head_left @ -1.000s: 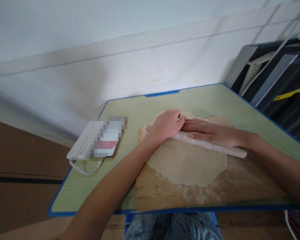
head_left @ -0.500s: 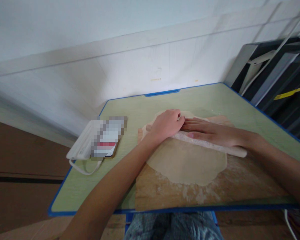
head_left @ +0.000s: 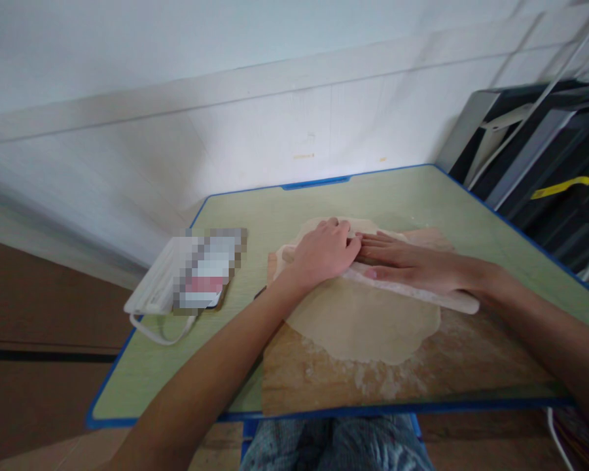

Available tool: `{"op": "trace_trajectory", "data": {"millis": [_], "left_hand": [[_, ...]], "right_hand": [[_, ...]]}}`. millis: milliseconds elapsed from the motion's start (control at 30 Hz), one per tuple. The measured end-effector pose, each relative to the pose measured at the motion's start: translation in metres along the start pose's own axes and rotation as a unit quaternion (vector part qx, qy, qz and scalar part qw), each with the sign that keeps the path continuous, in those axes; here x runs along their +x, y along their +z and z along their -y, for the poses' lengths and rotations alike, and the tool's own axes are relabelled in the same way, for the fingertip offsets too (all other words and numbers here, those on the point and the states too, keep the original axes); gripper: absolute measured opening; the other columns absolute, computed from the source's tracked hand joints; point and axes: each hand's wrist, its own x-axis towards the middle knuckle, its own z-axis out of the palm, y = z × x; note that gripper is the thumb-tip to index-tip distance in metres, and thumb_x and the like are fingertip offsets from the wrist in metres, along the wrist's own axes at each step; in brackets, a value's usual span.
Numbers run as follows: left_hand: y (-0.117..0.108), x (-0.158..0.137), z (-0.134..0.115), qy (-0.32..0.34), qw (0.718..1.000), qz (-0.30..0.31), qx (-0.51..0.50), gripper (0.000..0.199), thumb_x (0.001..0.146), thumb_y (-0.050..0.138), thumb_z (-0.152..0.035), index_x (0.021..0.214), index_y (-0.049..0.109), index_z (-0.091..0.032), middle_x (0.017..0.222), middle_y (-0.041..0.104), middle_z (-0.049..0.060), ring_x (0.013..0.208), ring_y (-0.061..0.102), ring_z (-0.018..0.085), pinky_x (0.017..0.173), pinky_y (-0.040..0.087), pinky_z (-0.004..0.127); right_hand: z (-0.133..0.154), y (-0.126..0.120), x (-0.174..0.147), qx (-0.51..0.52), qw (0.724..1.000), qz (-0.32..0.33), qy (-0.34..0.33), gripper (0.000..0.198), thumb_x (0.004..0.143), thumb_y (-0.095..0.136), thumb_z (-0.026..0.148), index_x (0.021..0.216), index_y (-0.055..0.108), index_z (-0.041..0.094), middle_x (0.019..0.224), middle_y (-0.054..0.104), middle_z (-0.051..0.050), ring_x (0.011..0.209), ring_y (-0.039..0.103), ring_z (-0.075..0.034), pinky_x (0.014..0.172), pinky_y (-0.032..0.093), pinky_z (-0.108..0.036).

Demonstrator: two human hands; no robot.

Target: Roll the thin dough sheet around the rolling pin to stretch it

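Observation:
A pale, floury rolling pin (head_left: 425,292) lies slantwise across a thin sheet of dough (head_left: 366,320), its right end sticking out past the dough. My left hand (head_left: 326,248) rests over the left part of the pin, fingers bent across it and thumb toward the right hand. My right hand (head_left: 407,260) lies flat along the pin with its fingers stretched out, the fingertips close to my left thumb. Both hands hide the middle of the pin. Under the dough is a wooden board (head_left: 481,356), dusted with flour near its front edge.
The board sits on a pale green table (head_left: 142,386) with a blue rim. At the left lie a phone (head_left: 211,268), its screen blurred, and a white strapped item (head_left: 152,278). A white wall (head_left: 255,144) stands behind; dark panels (head_left: 544,163) lean at the right.
My left fingers have spread slightly forward over the pin. The pin and right hand stay nearly in place on the dough. The whole view has shifted a little.

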Motion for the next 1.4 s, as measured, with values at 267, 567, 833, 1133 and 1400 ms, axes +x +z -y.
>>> {"op": "trace_trajectory", "data": {"millis": [267,567,833,1133,1400], "left_hand": [[-0.014,-0.017,-0.002,0.072,0.992,0.101,0.024,0.034,0.097,0.024,-0.028,0.112,0.049,-0.01,0.117,0.056,0.015,0.11,0.051,0.022,0.095,0.037,0.035],[0.003,0.024,0.008,0.018,0.998,0.056,0.009,0.034,0.096,0.029,-0.032,0.106,0.054,-0.012,0.114,0.058,0.013,0.112,0.051,0.022,0.097,0.037,0.035],[-0.006,-0.027,-0.002,0.041,0.999,0.029,0.009,0.039,0.095,0.029,-0.041,0.114,0.053,-0.016,0.118,0.059,0.009,0.112,0.051,0.022,0.096,0.038,0.035],[0.004,0.016,0.005,-0.028,0.999,-0.015,-0.013,0.048,0.096,0.023,-0.046,0.097,0.059,-0.014,0.097,0.067,0.01,0.092,0.062,0.022,0.079,0.046,0.034],[-0.002,-0.014,-0.001,-0.042,0.999,-0.027,0.02,0.043,0.095,0.026,-0.043,0.094,0.06,-0.017,0.094,0.068,0.009,0.088,0.063,0.023,0.076,0.046,0.035]], "right_hand": [[-0.001,0.011,-0.006,-0.024,0.999,0.009,0.024,0.079,0.08,0.051,0.059,0.145,0.018,0.029,0.153,0.017,-0.007,0.14,0.007,-0.029,0.11,0.005,-0.059],[-0.001,-0.003,-0.002,0.041,0.999,0.022,0.023,0.068,0.087,0.042,0.053,0.145,0.019,0.025,0.153,0.019,-0.004,0.14,0.01,-0.024,0.113,0.006,-0.052],[0.013,0.008,-0.001,-0.022,0.999,0.034,0.006,0.08,0.08,0.051,0.058,0.141,0.031,0.013,0.151,0.022,-0.014,0.14,0.011,-0.027,0.114,0.01,-0.05],[-0.002,0.005,-0.003,0.006,1.0,0.011,0.003,0.069,0.085,0.045,0.054,0.143,0.027,0.022,0.151,0.024,-0.006,0.139,0.019,-0.028,0.113,0.015,-0.05],[0.006,0.008,0.0,-0.02,1.0,0.016,-0.012,0.074,0.084,0.048,0.055,0.144,0.026,0.018,0.152,0.021,-0.009,0.139,0.015,-0.029,0.113,0.014,-0.052]]}}
